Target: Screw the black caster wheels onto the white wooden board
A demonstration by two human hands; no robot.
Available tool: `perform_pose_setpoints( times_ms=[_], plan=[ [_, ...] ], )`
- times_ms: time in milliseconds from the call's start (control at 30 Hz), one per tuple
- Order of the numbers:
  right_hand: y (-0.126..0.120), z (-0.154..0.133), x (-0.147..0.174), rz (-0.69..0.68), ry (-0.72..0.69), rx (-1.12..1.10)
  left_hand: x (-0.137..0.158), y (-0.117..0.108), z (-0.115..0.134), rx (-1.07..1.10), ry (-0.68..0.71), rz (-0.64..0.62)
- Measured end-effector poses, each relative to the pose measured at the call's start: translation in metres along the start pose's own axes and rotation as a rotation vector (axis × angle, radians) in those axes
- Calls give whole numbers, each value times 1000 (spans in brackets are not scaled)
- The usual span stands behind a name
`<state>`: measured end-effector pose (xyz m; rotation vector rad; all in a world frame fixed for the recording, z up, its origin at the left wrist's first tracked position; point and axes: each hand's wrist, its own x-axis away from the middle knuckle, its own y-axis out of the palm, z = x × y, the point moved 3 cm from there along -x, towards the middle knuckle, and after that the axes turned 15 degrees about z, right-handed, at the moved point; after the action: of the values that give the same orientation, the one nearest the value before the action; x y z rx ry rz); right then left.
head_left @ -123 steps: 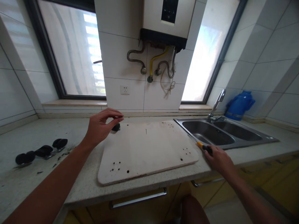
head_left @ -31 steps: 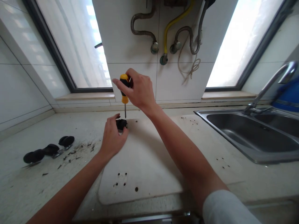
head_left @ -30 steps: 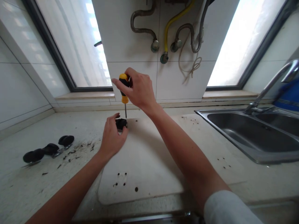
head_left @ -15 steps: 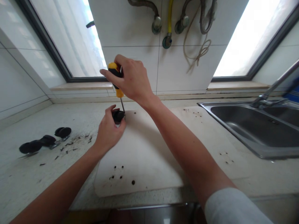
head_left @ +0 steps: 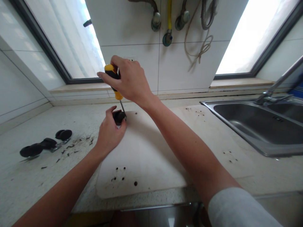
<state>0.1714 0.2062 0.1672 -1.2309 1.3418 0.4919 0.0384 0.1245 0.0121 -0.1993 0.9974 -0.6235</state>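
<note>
A yellow and black screwdriver (head_left: 117,95) is gripped by my right hand (head_left: 131,78), its handle leaning to the left and its shaft slanting down. The tip meets the base of a black caster wheel (head_left: 118,117) at the far left corner of a white board (head_left: 146,151); the screw itself is too small to make out. My left hand (head_left: 110,134) wraps its thumb and fingers around this caster. Groups of small screw holes show at the board's other corners.
Several loose black casters (head_left: 48,143) lie on the speckled countertop (head_left: 78,170) at left, beside dark debris (head_left: 71,146). A steel sink (head_left: 239,129) with a faucet (head_left: 267,97) is at right. Pipes and a yellow hose (head_left: 169,19) run down the tiled wall.
The screwdriver handle and my right hand have shifted slightly left, with the shaft tilting a little more. My left hand still holds the caster. The view has moved slightly.
</note>
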Motion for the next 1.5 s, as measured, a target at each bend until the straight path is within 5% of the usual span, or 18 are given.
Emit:
perform_pose_setpoints(
  times_ms=[367,633,867,1067,1500],
  plan=[
    [-17,-15,-2,-103,-16,17,-1,2,-1,-38,0,1],
    [-9,-25,8,0,-119,44,-1,1,0,-51,-25,-15],
    [-13,-25,-1,-131,-111,28,-1,1,0,-57,-9,-12],
    [-17,-25,4,-48,-112,148,-2,0,1,-64,-9,-28],
    [-22,-30,2,-109,-141,152,-2,0,2,-122,-4,-36]
  ],
)
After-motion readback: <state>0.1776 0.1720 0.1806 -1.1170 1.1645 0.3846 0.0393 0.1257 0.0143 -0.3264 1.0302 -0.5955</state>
